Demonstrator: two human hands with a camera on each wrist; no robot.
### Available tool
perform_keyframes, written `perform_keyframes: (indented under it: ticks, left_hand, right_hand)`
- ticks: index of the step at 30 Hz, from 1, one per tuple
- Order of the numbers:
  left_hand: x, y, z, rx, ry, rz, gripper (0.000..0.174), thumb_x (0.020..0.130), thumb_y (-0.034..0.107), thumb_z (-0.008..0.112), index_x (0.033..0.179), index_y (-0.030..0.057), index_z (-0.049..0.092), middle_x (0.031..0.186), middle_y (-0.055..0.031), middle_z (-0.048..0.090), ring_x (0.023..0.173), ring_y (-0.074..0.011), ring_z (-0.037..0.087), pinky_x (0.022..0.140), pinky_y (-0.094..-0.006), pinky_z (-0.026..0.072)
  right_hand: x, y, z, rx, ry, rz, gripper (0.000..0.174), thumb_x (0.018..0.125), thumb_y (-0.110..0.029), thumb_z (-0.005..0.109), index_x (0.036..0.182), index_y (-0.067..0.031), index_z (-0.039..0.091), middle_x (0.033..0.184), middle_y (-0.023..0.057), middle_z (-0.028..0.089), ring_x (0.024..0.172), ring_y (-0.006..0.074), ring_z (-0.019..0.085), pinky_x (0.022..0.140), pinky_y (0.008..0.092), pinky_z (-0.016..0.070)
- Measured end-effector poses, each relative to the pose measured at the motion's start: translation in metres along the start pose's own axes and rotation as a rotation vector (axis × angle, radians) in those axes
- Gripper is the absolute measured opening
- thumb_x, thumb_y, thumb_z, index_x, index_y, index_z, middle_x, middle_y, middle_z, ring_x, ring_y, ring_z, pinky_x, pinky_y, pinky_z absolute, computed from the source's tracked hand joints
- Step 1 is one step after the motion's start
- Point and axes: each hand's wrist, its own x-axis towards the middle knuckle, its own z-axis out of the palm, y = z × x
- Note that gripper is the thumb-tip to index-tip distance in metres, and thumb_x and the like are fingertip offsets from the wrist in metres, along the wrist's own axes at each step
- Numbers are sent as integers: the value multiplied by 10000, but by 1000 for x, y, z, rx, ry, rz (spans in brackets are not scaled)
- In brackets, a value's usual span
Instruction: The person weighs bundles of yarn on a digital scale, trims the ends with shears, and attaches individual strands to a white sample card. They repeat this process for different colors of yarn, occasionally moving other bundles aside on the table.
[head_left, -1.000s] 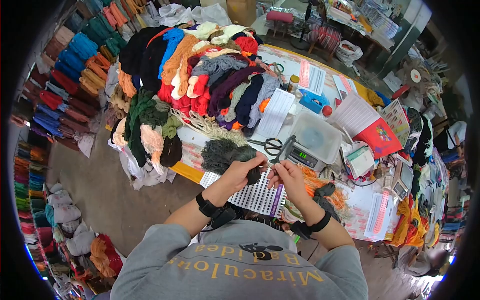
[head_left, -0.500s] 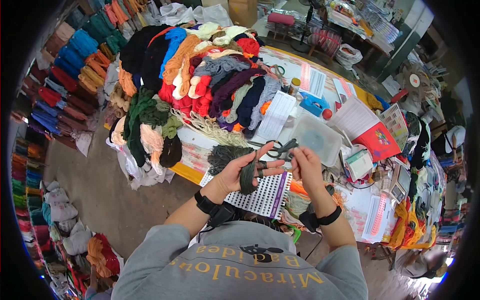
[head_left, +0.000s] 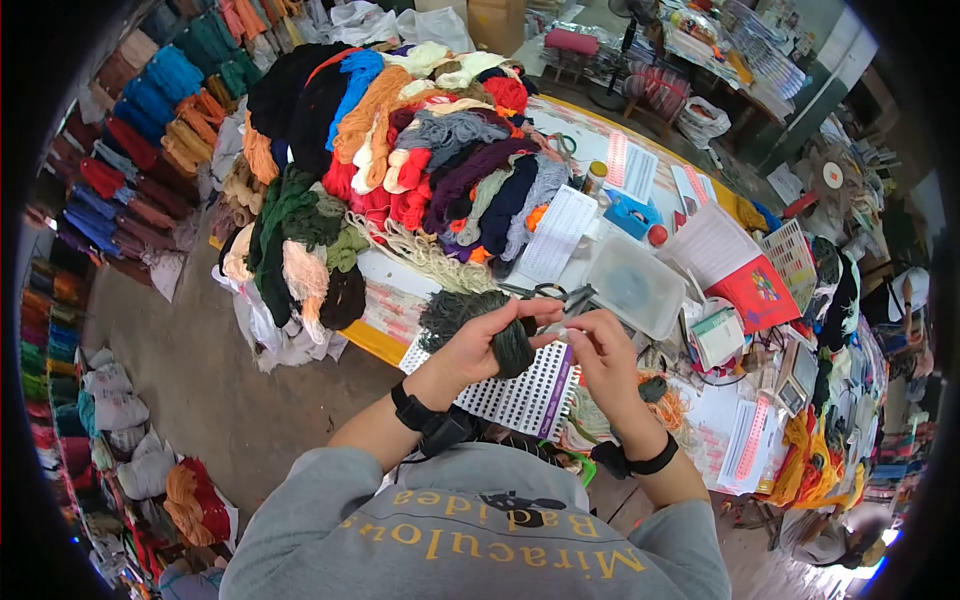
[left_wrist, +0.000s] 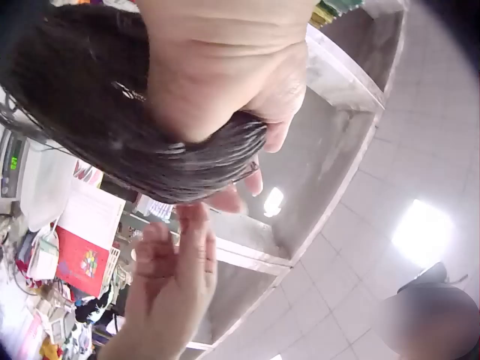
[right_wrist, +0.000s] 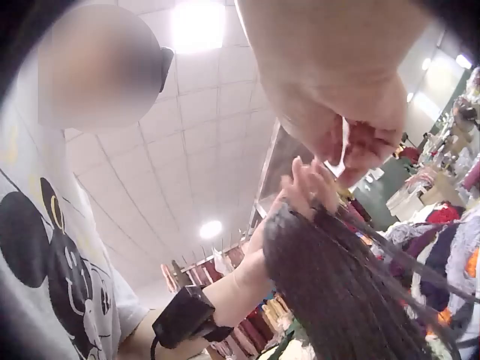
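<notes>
A dark grey-green yarn skein point(head_left: 514, 348) hangs around the fingers of my left hand point(head_left: 474, 350), with more of it lying behind on the table. In the left wrist view the dark strands point(left_wrist: 127, 127) loop across the left hand point(left_wrist: 225, 67). My right hand point(head_left: 606, 366) is close beside the left fingertips, its thumb and fingers pinched together; whatever thin thing they pinch is too small to tell. The right wrist view has the right hand point(right_wrist: 337, 97) above the left fingertips, with the yarn point(right_wrist: 322, 285) hanging below.
A multicoloured yarn heap point(head_left: 450, 150) covers the table's left part. Black scissors point(head_left: 548, 291), a clear plastic tub point(head_left: 634, 284) and a printed sheet point(head_left: 558, 234) lie beyond the hands. Under them is a spiral-bound dotted sheet point(head_left: 515, 402); a red booklet point(head_left: 756, 292) is to the right.
The left fingers, spread half a second ago, are closer together. My right hand has come down and back toward them, away from the dark strand end by the scissors.
</notes>
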Motion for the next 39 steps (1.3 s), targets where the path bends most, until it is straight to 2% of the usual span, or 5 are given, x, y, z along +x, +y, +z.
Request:
perform_keyframes:
  ticks: [14,19,25,29,39]
  left_hand:
    - [-10,-16,14,189,203,23,506,958,383,347,1304,16,388,1107,-89,541,1067,-175,508,937,-321,403]
    - [-9,-12,14,24,190,60,503,949,400,376,1285,28,424,784,-1,514,823,-119,527,790,-279,433]
    - [-10,1,17,298,277,-4,480,938,393,427,1201,-3,494,637,24,436,579,-49,426,548,-203,349]
    - [-27,34,-4,608,227,-415,185,875,207,549,846,33,606,541,41,416,421,-38,315,402,-205,232]
    - [-118,202,-155,-102,746,228,204,919,161,474,731,81,463,518,61,300,406,-48,282,338,-191,228]
  right_hand:
    - [-7,11,19,-258,-32,-141,94,810,-94,608,829,-12,567,741,94,521,582,188,534,519,295,411]
    - [-5,10,16,667,-31,414,125,897,-145,509,871,-24,527,755,49,568,489,110,507,478,218,412]
    - [-16,33,5,671,-324,587,155,910,-199,516,885,-49,548,649,16,551,490,86,502,473,186,399]
    - [-25,43,-37,691,27,506,108,900,-162,529,872,-60,553,730,23,569,605,117,581,536,213,452]
    - [-186,295,-299,985,1150,465,193,912,-174,515,893,17,536,800,123,623,607,163,599,486,196,499]
